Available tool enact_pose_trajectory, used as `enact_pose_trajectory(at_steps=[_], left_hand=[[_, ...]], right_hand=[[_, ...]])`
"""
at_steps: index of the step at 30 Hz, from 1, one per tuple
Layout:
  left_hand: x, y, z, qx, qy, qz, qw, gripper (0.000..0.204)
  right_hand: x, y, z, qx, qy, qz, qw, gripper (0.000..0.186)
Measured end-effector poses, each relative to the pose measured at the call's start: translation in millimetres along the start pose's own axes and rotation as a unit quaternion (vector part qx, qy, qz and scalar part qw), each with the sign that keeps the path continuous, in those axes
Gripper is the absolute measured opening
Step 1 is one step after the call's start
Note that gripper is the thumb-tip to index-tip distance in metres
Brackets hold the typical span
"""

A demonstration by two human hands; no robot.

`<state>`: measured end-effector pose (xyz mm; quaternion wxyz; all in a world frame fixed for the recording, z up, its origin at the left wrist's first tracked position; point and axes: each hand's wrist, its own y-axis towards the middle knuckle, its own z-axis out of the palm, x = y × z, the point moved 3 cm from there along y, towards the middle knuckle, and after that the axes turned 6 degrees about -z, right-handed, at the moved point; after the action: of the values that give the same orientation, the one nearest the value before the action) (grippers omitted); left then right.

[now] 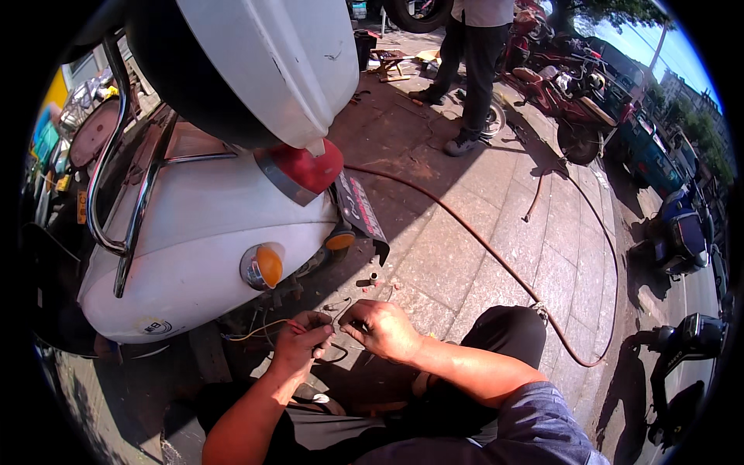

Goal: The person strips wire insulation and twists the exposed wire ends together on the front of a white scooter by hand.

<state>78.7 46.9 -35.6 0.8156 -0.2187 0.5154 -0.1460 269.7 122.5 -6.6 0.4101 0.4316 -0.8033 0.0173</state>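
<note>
My left hand (301, 346) is closed in a pinch on thin wires, among them a yellow wire (254, 335) that comes from under the white scooter's body (201, 244). A bit of red shows at its fingertips. Close beside it, to the right, my right hand (381, 329) is pinched too. A thin dark wire (342, 309) curls between the two hands, but what the right fingertips grip is hidden. Just beyond the hands are the scooter's amber turn signal (269, 267) and its red tail light (316, 167).
A white top box (287, 62) overhangs the scooter's rear, with a chrome rail (116, 178) at left. A brown hose (465, 225) snakes over the paving. A small socket-like metal piece (373, 277) stands nearby. Further off are a standing person (469, 70) and parked motorbikes (558, 101).
</note>
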Motion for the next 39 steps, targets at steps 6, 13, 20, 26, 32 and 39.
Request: enact_pose_trajectory(at_steps=[6,13,20,26,32,39], left_hand=[[5,1,3,-0.022,0.017,-0.003,1.000,0.014],[4,-7,0,-0.017,0.047,-0.015,0.999,0.016],[1,-4,0,0.023,0.042,-0.003,0.999,0.017],[8,1,0,0.016,-0.038,-0.028,0.999,0.012],[8,-1,-1,0.014,-0.064,-0.038,0.997,0.013],[10,-1,-2,-0.013,-0.020,0.019,1.000,0.016]], right_hand=[[11,-11,-2,-0.021,-0.091,-0.143,0.985,0.023],[24,-14,-3,-0.029,-0.147,-0.252,0.956,0.033],[13,-16,3,-0.013,-0.175,-0.227,0.958,0.037],[13,-15,2,-0.076,-0.210,-0.248,0.943,0.036],[16,-16,1,-0.095,-0.208,-0.235,0.945,0.033],[17,-10,0,-0.059,-0.194,-0.190,0.961,0.029]])
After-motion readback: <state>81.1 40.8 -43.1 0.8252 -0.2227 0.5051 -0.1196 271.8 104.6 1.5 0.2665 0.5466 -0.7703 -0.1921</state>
